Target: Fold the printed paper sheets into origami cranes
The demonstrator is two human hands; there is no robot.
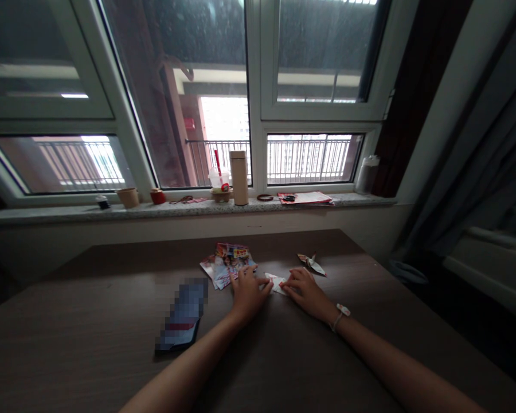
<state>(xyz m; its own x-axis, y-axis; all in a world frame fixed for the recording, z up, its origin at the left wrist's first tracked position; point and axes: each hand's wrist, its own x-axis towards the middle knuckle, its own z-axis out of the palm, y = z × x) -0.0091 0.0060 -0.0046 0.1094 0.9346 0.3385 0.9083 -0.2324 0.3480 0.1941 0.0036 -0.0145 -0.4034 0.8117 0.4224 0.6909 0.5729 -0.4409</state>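
On the surface [112, 327], my left hand [249, 291] and right hand [306, 291] are pressing the white folded paper [276, 283] between them, fingers slightly parted; printed sheets [229, 267], a phone [183, 315] and a folded crane [312, 264] are lying near

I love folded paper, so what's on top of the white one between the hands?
Fingers of the left hand and right hand are over two sides of the white paper, which has red marks. The parts beneath them are covered, so I can't see those.
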